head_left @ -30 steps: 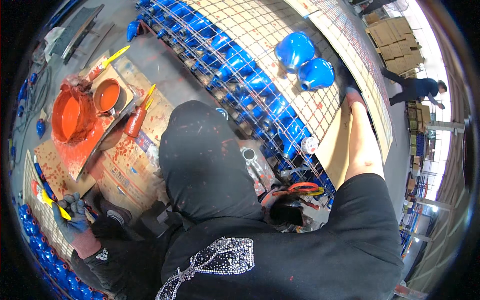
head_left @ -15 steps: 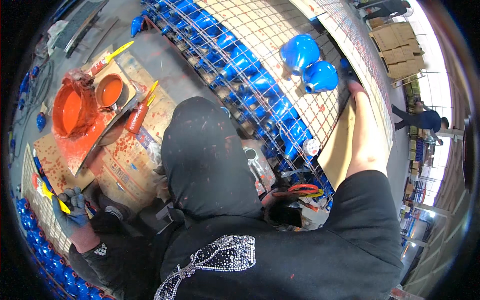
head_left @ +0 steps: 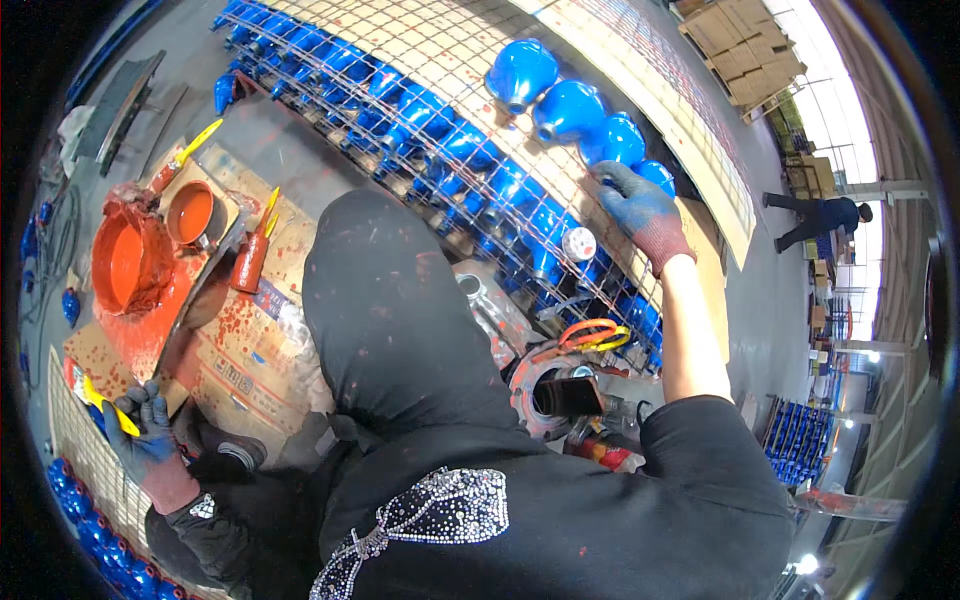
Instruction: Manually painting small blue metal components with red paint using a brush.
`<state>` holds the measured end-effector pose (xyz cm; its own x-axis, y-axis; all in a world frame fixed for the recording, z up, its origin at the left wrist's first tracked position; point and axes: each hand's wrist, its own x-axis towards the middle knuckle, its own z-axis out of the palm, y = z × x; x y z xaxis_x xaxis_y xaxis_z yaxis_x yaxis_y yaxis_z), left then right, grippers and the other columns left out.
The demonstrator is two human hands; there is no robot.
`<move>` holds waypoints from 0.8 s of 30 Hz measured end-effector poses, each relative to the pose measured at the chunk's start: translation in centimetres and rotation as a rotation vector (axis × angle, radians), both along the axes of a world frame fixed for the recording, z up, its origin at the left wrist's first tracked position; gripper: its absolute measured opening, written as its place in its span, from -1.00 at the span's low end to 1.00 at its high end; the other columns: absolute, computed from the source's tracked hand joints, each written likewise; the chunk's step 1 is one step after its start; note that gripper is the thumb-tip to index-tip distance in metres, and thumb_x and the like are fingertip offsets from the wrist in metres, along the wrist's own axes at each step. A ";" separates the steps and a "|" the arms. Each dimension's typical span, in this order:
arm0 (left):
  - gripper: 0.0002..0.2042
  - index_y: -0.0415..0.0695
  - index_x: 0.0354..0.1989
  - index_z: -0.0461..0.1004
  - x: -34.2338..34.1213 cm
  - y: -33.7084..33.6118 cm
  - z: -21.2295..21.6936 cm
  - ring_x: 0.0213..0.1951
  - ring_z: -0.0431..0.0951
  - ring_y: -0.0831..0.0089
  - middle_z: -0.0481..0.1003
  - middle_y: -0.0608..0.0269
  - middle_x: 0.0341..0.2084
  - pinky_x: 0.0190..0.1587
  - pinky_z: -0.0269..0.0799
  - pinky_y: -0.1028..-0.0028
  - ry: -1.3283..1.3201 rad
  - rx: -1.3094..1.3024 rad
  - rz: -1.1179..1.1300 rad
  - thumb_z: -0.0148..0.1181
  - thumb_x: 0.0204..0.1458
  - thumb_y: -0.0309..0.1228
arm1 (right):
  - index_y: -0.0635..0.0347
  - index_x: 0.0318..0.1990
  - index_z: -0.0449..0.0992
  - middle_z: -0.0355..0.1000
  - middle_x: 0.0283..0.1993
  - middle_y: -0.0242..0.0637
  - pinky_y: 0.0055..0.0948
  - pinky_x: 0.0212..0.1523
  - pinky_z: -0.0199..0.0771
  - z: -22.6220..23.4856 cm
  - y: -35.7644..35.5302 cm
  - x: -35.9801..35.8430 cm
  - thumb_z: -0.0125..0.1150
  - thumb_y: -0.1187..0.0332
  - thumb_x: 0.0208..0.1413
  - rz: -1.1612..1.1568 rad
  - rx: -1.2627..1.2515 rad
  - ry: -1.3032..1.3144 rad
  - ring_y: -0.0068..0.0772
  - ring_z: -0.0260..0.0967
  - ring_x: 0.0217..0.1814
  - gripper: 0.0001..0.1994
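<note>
- Castings in blue paint, four rounded valve-like bodies [head_left: 567, 108], lie in a row on the wire mesh rack [head_left: 440, 60]; the right hand [head_left: 640, 205], in a blue-and-red glove, rests on the end one [head_left: 655, 175], at the right of the row.
- Fingers of that hand spread over the rounded top of the end casting, touching rather than clearly gripping; whether they close under it cannot be told.
- Handling, as a judgement: these look like solid metal, heavy and stiff, not fragile, with a glossy coat that could be slick or mark if still fresh. The bulbous body gives a poor hold; the narrower neck or flange end looks the better place.
- Each casting's long axis runs across the mesh, open mouths pointing down toward the person; the row itself slants from upper left to lower right.
- The left hand [head_left: 140, 430], gloved, is curled around a yellow-handled brush [head_left: 100, 400] beside the cardboard [head_left: 260, 350] and the orange paint tray [head_left: 125, 265].
</note>
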<state>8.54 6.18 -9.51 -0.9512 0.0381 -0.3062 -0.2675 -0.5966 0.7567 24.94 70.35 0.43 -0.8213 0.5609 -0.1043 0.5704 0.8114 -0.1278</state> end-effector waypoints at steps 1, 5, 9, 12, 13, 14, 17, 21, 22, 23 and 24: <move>-0.74 -0.24 -0.30 0.43 -0.1 0.0 0.1 -0.07 0.55 0.10 0.51 -0.02 -0.28 -0.14 0.63 0.28 -0.024 -0.006 0.039 0.05 0.24 -0.25 | -0.14 0.04 0.48 0.50 -0.03 -0.12 -0.23 0.00 0.42 0.4 -0.5 -0.4 0.00 0.05 0.13 0.031 -0.006 -0.011 -0.05 0.46 0.00 -0.64; -0.74 -0.24 -0.30 0.43 0.4 0.6 1.0 -0.08 0.56 0.10 0.51 -0.01 -0.28 -0.16 0.63 0.30 0.054 0.035 -0.007 0.04 0.24 -0.25 | -0.07 0.06 0.50 0.51 -0.04 -0.10 -0.24 0.00 0.43 3.7 -1.1 -2.1 0.03 0.06 0.12 0.066 -0.036 -0.152 -0.12 0.49 -0.01 -0.61; -0.71 -0.19 -0.33 0.37 1.8 3.6 3.3 -0.17 0.53 0.19 0.45 0.08 -0.35 -0.26 0.60 0.42 0.101 -0.230 0.056 -0.05 0.28 -0.21 | -0.03 0.11 0.49 0.55 -0.11 -0.14 -0.39 -0.06 0.47 7.8 -4.1 -3.7 0.11 0.18 0.14 0.105 -0.231 0.290 -0.31 0.53 -0.13 -0.62; -0.66 -0.14 -0.42 0.27 2.9 7.6 6.1 -0.39 0.40 0.35 0.32 0.19 -0.49 -0.41 0.38 0.51 0.236 -0.211 -0.165 -0.19 0.32 -0.17 | -0.07 0.17 0.45 0.57 -0.20 -0.24 -0.46 -0.14 0.51 8.0 -9.9 -5.5 0.19 0.31 0.10 0.463 -0.330 0.543 -0.41 0.54 -0.22 -0.57; -0.65 -0.13 -0.47 0.29 3.2 9.1 7.2 -0.38 0.42 0.31 0.29 0.21 -0.55 -0.39 0.41 0.45 0.321 -0.242 -0.292 -0.15 0.29 -0.16 | -0.09 0.20 0.43 0.57 -0.23 -0.27 -0.45 -0.17 0.52 7.5 -12.5 -6.1 0.21 0.35 0.08 0.659 -0.322 0.580 -0.42 0.54 -0.24 -0.53; -0.65 -0.14 -0.47 0.29 3.8 10.8 8.0 -0.40 0.43 0.29 0.30 0.20 -0.56 -0.40 0.42 0.42 0.366 -0.239 -0.367 -0.13 0.27 -0.15 | -0.11 0.25 0.37 0.54 -0.30 -0.28 -0.40 -0.24 0.55 7.1 -15.2 -5.7 0.21 0.44 0.00 0.759 -0.414 0.510 -0.34 0.53 -0.29 -0.43; -0.62 -0.20 -0.47 0.32 5.2 15.3 10.5 -0.47 0.46 0.21 0.35 0.12 -0.58 -0.41 0.44 0.33 0.466 -0.237 -0.630 -0.03 0.20 -0.10 | -0.28 0.28 0.28 0.45 -0.38 -0.26 -0.34 -0.47 0.50 5.4 -22.5 -7.1 0.10 0.44 0.06 1.161 -0.212 0.527 -0.22 0.48 -0.43 -0.42; -0.72 -0.37 -0.29 0.48 6.8 18.4 13.3 -0.54 0.54 0.40 0.55 0.04 -0.55 -0.39 0.48 0.48 0.163 -0.402 -0.848 0.10 0.10 -0.31 | -0.19 0.11 0.46 0.46 -0.37 -0.24 -0.35 -0.35 0.46 5.4 -26.9 -7.4 0.02 0.09 0.24 0.806 -1.105 0.178 -0.33 0.48 -0.37 -0.67; -0.79 -0.33 -0.34 0.49 6.4 18.8 13.7 -0.52 0.54 0.43 0.55 0.07 -0.53 -0.40 0.47 0.52 0.138 -0.421 -0.951 0.13 0.08 -0.38 | -0.19 0.07 0.50 0.48 -0.34 -0.25 -0.34 -0.32 0.46 5.4 -27.1 -7.2 -0.02 0.05 0.26 0.700 -1.207 0.138 -0.33 0.49 -0.36 -0.68; -0.80 -0.30 -0.40 0.51 6.1 19.3 13.9 -0.49 0.53 0.45 0.54 0.13 -0.53 -0.40 0.45 0.54 0.127 -0.414 -0.979 0.12 0.11 -0.38 | -0.16 -0.01 0.52 0.48 -0.38 -0.29 -0.37 -0.38 0.47 5.3 -26.8 -7.3 0.13 0.17 0.14 0.936 -0.879 0.391 -0.31 0.49 -0.41 -0.73; -0.80 -0.29 -0.40 0.51 6.0 19.8 13.8 -0.49 0.52 0.47 0.52 0.16 -0.53 -0.39 0.44 0.54 0.155 -0.375 -1.014 0.11 0.12 -0.38 | -0.13 -0.09 0.54 0.49 -0.42 -0.33 -0.39 -0.44 0.48 5.0 -26.6 -7.4 0.27 0.29 0.01 1.070 -0.286 0.711 -0.28 0.49 -0.47 -0.74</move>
